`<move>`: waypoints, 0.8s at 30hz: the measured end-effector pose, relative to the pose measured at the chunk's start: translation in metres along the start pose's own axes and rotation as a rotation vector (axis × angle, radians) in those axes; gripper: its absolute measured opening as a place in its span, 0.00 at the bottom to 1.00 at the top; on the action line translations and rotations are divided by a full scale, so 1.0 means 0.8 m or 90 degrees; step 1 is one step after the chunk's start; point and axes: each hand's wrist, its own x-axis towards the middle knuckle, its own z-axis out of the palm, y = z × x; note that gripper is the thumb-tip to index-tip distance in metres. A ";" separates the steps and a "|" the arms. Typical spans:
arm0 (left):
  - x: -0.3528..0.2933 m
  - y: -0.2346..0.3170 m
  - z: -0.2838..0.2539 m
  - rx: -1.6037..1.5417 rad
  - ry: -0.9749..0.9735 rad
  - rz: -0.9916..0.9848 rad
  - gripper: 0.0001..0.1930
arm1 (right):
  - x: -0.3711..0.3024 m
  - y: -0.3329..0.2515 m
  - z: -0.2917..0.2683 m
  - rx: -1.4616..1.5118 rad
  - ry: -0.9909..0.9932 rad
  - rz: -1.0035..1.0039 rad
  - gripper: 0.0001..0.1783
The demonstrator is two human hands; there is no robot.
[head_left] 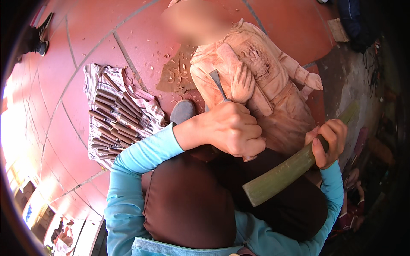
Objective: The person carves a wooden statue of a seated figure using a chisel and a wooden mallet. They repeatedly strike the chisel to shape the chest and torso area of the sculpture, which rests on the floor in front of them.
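Note:
My left hand (234,129) is wrapped round the handle of a wood chisel (218,81). Its flared metal blade points up and away from me, over the carved figure's forearm; I cannot tell whether the edge touches the wood. The handle's butt shows below my fist. In my right hand (331,143) is a long green club (279,177), its thick end angled down to the left above my lap. A pale wooden statue (273,91) of a robed figure lies on the floor in front of me, with carved hands and relief work on its chest.
To the left, several dark-handled carving tools (121,117) lie on a striped cloth (92,77). Wood shavings are scattered on a brown flat piece (171,79) beside the statue and over the red tiles (85,25). A grey shoe (183,112) is near my left forearm. Another person's foot (42,36) stands far left.

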 end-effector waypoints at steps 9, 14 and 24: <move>-0.008 -0.016 -0.016 0.049 -0.032 -0.011 0.12 | 0.004 0.004 0.009 -0.028 0.029 -0.037 0.25; 0.000 0.007 -0.004 0.009 -0.001 0.001 0.16 | 0.005 -0.003 -0.002 0.014 -0.007 -0.011 0.30; 0.005 -0.001 -0.005 0.002 0.018 -0.020 0.11 | 0.015 -0.002 0.000 -0.024 -0.018 0.009 0.30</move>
